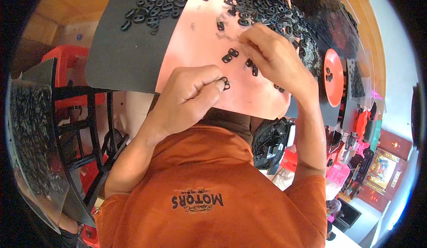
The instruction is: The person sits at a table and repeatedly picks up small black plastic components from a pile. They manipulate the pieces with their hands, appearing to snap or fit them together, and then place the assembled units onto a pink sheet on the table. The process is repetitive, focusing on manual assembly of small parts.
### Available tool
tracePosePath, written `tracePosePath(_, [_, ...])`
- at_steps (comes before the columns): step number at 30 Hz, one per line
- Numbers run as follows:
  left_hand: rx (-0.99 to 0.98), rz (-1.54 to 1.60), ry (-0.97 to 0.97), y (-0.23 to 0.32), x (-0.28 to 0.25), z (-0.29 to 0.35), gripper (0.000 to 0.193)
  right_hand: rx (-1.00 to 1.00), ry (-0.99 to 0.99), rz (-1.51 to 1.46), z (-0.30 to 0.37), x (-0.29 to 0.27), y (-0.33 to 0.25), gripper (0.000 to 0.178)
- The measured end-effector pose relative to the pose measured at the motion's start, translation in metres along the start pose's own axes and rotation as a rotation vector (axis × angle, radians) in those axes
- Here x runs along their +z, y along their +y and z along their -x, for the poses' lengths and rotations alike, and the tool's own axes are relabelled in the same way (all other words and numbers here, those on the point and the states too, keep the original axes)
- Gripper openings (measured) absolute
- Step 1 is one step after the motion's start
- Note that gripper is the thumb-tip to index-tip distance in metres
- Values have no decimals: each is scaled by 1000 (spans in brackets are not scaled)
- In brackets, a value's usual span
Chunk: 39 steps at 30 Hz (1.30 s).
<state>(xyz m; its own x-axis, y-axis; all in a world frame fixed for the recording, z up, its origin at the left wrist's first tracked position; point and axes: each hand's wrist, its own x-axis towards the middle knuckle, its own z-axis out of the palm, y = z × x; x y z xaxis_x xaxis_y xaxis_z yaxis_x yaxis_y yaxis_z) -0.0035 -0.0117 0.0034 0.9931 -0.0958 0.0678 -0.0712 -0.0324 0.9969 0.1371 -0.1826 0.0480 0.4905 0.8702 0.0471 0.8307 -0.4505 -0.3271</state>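
Observation:
My left hand (191, 90) is closed in a pinch on a small black two-hole plastic piece (226, 84), shaped like a cord lock. It holds the piece just above the front part of a pink sheet (187, 54). Farther back and to the right, my right hand (273, 54) hangs over the sheet with thumb and fingertips drawn together. Whether anything sits between those fingertips is hidden. Several loose black pieces (230, 55) lie between the hands, and more show under the right hand. Small clear bits (226, 35) are scattered by the right fingertips.
A big heap of black two-hole pieces (160, 1) covers the back of the dark tabletop (122, 52). Clear small parts (307, 43) are piled along the right. Beyond them is a red oval dish (331, 92) with several black pieces. A red stool (71, 66) stands left.

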Motion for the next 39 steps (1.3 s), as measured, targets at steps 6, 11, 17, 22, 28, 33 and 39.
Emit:
tracePosePath(6, [-42, 50, 2, 6, 0, 0, 17, -12, 57, 116, -13, 11, 2, 12])
tracePosePath(11, [13, 20, 19, 2, 1, 0, 17, 40, -31, 246, -17, 10, 1, 12])
tracePosePath(17, [21, 7, 49, 2, 2, 0, 18, 35, -69, -30, -5, 1, -7, 14])
tracePosePath(22, [-28, 68, 30, 6, 1, 1, 20, 27, -48, 71, -3, 7, -7, 18])
tracePosePath(28, [76, -18, 97, 3, 6, -2, 18, -19, -19, 295, -2, 16, -4, 14])
tracePosePath(33, [-30, 16, 193, 4, 10, 2, 15, -109, 123, 423, -5, 17, -16, 15])
tracePosePath(39, [-99, 150, 302, 0, 19, 2, 12, -170, 344, 446, 2, 22, -7, 11])
